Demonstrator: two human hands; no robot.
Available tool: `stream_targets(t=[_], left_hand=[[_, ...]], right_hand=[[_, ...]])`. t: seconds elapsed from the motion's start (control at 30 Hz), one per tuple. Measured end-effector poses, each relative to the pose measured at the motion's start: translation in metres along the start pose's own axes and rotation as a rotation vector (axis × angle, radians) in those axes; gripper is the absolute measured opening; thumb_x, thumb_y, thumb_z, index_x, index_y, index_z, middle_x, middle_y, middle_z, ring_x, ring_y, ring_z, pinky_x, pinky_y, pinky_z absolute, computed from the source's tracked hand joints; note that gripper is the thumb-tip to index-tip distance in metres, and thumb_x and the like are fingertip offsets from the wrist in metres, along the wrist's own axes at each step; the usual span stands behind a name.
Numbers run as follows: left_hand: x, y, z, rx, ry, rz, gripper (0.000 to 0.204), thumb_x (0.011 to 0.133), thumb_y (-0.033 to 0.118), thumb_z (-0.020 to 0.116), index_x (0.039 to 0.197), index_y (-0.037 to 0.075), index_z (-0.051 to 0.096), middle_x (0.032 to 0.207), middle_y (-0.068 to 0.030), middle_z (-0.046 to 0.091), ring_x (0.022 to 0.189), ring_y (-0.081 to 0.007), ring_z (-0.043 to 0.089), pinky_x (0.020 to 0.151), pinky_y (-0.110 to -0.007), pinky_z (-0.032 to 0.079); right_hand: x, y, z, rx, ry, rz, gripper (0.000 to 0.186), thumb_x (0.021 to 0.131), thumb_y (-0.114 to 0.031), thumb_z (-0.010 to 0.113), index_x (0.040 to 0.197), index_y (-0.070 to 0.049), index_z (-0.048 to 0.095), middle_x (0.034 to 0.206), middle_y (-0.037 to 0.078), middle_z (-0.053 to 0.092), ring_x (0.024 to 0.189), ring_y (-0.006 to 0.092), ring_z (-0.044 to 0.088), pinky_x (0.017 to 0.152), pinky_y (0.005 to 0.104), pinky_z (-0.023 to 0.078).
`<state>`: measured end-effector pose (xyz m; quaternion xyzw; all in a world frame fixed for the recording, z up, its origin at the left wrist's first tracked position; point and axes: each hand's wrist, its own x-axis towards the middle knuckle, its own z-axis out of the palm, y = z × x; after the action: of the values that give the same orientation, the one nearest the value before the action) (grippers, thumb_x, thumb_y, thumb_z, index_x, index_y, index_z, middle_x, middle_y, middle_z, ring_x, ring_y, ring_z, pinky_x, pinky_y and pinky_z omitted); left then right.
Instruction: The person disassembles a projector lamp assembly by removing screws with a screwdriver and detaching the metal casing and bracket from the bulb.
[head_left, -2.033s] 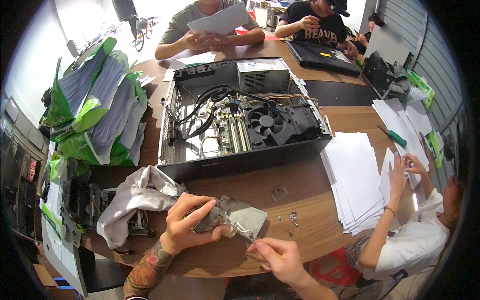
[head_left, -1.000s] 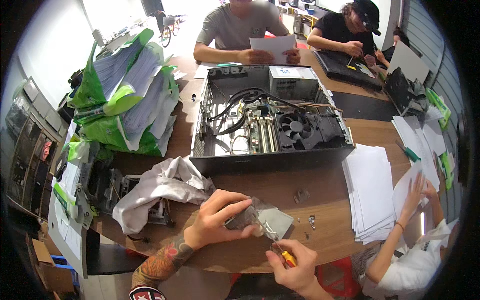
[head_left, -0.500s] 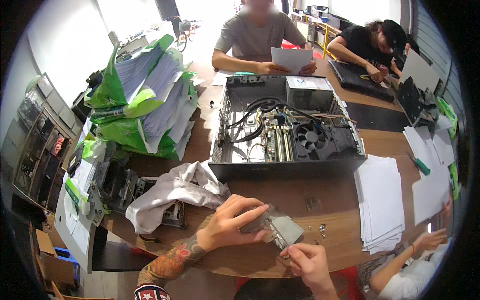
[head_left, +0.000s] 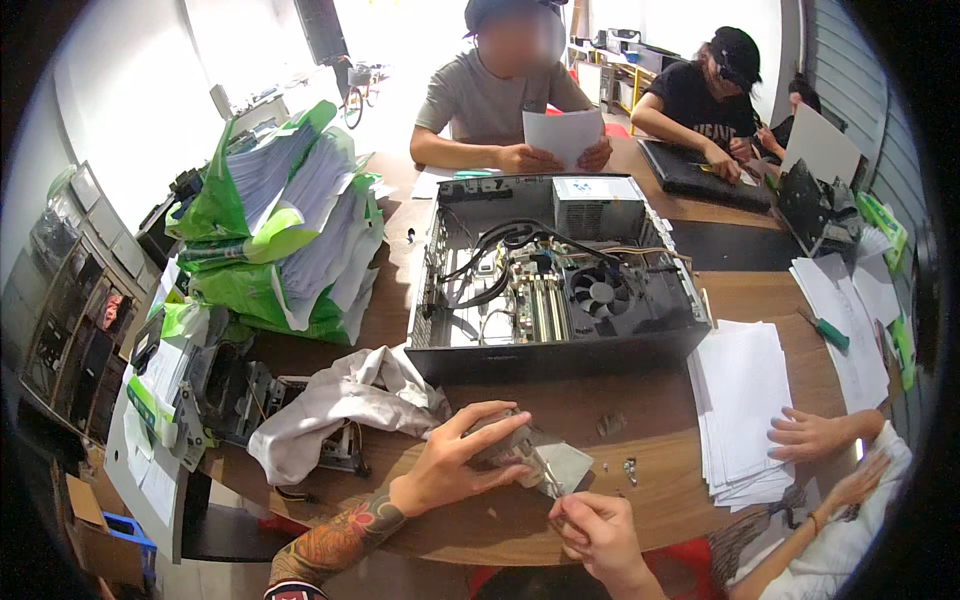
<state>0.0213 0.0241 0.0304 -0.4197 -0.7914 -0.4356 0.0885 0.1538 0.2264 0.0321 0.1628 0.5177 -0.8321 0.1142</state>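
Observation:
My left hand (head_left: 458, 462) grips a small grey metal bracket (head_left: 540, 458) and presses it against the wooden table (head_left: 500, 520) near its front edge. My right hand (head_left: 595, 530) is closed around a screwdriver; its thin shaft (head_left: 550, 482) points up to the bracket's right side. A few loose screws (head_left: 630, 467) and a small metal piece (head_left: 610, 425) lie just right of the bracket. Behind them stands an open black computer case (head_left: 560, 290) with fan, cables and power supply showing.
A crumpled white cloth (head_left: 340, 405) covers metal parts at left. Green bags stuffed with paper (head_left: 280, 230) are piled at far left. Paper stacks (head_left: 745, 400) lie at right under another person's hand (head_left: 815, 435). Two people sit across the table.
The view has swung to the right and tilted up, so the case sits more centred. My right hand has brought the screwdriver up to the bracket, which my left hand keeps holding.

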Motion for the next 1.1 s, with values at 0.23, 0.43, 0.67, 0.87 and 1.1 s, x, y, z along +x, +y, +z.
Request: stream_targets(t=[0.23, 0.43, 0.67, 0.87, 1.1], left_hand=[[0.007, 0.003, 0.001, 0.025, 0.071, 0.014, 0.062, 0.069, 0.016, 0.087, 0.126, 0.012, 0.064, 0.125, -0.0145, 0.059, 0.104, -0.0269, 0.065, 0.084, -0.036, 0.057], [0.007, 0.002, 0.001, -0.014, 0.123, 0.115, 0.068, 0.064, 0.014, 0.091, 0.125, 0.009, 0.06, 0.126, -0.0145, 0.055, 0.105, -0.0245, 0.063, 0.086, -0.034, 0.057], [0.003, 0.003, 0.013, -0.127, 0.157, 0.004, 0.069, 0.064, 0.014, 0.091, 0.123, 0.005, 0.055, 0.123, -0.014, 0.056, 0.108, -0.0237, 0.061, 0.085, -0.033, 0.056], [-0.003, -0.009, 0.012, -0.185, 0.226, -0.06, 0.066, 0.065, 0.015, 0.091, 0.119, 0.005, 0.056, 0.12, -0.0146, 0.057, 0.102, -0.0232, 0.061, 0.08, -0.033, 0.054], [-0.001, -0.017, 0.016, -0.24, 0.306, 0.042, 0.085, 0.067, 0.004, 0.087, 0.13, 0.009, 0.03, 0.121, -0.0203, 0.052, 0.109, -0.0308, 0.058, 0.088, -0.039, 0.052]], right_hand=[[0.005, -0.008, -0.01, 0.189, -0.168, 0.195, 0.024, 0.101, -0.019, 0.055, 0.1, 0.003, 0.065, 0.057, -0.004, 0.043, 0.048, 0.0021, 0.034, 0.044, 0.0201, 0.028], [-0.004, -0.029, -0.022, -0.747, -0.039, -0.326, 0.02, 0.095, -0.018, 0.065, 0.094, 0.001, 0.07, 0.081, 0.007, 0.072, 0.07, 0.0078, 0.062, 0.064, 0.0251, 0.049], [-0.005, -0.034, -0.031, -0.556, -0.185, -0.042, 0.026, 0.101, -0.019, 0.053, 0.087, 0.0, 0.064, 0.063, 0.0, 0.057, 0.059, 0.0052, 0.05, 0.055, 0.0227, 0.04], [-0.01, -0.034, -0.034, -0.456, -0.165, 0.036, 0.027, 0.103, -0.019, 0.05, 0.086, -0.001, 0.061, 0.06, -0.002, 0.05, 0.056, 0.0058, 0.045, 0.054, 0.0223, 0.038], [0.023, -0.062, -0.044, -1.031, 0.506, -0.538, 0.021, 0.084, -0.016, 0.075, 0.083, 0.002, 0.063, 0.058, 0.008, 0.061, 0.049, 0.0109, 0.055, 0.047, 0.0265, 0.041]])
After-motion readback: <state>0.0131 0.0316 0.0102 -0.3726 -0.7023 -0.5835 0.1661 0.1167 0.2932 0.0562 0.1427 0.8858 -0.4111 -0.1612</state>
